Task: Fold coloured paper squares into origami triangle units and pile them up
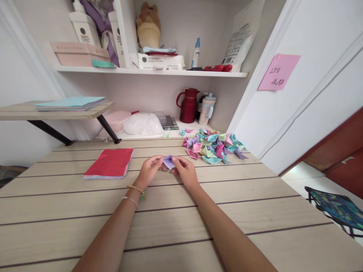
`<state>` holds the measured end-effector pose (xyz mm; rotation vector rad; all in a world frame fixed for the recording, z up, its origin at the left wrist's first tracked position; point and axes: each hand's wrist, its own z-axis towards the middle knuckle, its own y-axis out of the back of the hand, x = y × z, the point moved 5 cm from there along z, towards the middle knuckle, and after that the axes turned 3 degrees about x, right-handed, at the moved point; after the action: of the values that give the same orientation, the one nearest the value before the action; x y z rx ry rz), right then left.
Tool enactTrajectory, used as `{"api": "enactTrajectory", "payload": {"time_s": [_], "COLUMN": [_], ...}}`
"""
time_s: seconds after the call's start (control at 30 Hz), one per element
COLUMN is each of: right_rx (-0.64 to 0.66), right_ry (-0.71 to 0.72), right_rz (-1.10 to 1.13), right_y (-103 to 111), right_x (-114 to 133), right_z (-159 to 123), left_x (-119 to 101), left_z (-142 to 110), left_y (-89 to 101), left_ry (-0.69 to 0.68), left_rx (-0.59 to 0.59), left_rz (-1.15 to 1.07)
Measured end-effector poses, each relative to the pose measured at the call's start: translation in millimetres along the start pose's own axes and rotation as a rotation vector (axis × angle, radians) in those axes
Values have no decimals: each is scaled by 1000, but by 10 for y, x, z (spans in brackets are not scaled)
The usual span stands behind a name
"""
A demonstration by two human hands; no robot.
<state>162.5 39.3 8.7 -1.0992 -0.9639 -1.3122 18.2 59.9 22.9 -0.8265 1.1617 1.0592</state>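
Left hand and right hand: each grip is clamped on one side of the purple paper, likely to keep its folds aligned and steady.

Upper shelf: a plush toy is set behind a white packet; a blue-capped bottle is stood farther right, near a white bag.
Pink box: placed at the shelf's left end, near a white bottle.
Red jug: stood beneath the shelf, beside a pale tumbler.
Pink note: stuck up at the right, marked "250".
Patterned stool: set on the floor, past the table's right edge.
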Motion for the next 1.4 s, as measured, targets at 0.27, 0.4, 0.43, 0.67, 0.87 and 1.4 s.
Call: {"api": "enactTrajectory", "payload": {"time_s": [0.27, 0.4, 0.43, 0.67, 0.87, 1.4], "right_rx": [-1, -30, -36, -38, 8, 25], "right_ry": [-2, 9, 10, 36, 50, 61], "right_rz": [8, -26, -40, 44, -163, -234], "right_y": [-1, 31, 37, 23, 0, 0], "right_x": [20, 19, 17, -1, 44, 19], "right_z": [-2, 1, 2, 12, -21, -16], "left_x": [24, 30, 33, 70, 61, 74], "left_z": [1, -10, -11, 23, 28, 15], "left_y": [24, 16, 13, 27, 60, 13], "left_ry": [22, 37, 42, 20, 13, 42], "left_rx": [-21, -32, -33, -44, -66, 12], "left_rz": [-42, -44, -33, -14, 17, 7]}}
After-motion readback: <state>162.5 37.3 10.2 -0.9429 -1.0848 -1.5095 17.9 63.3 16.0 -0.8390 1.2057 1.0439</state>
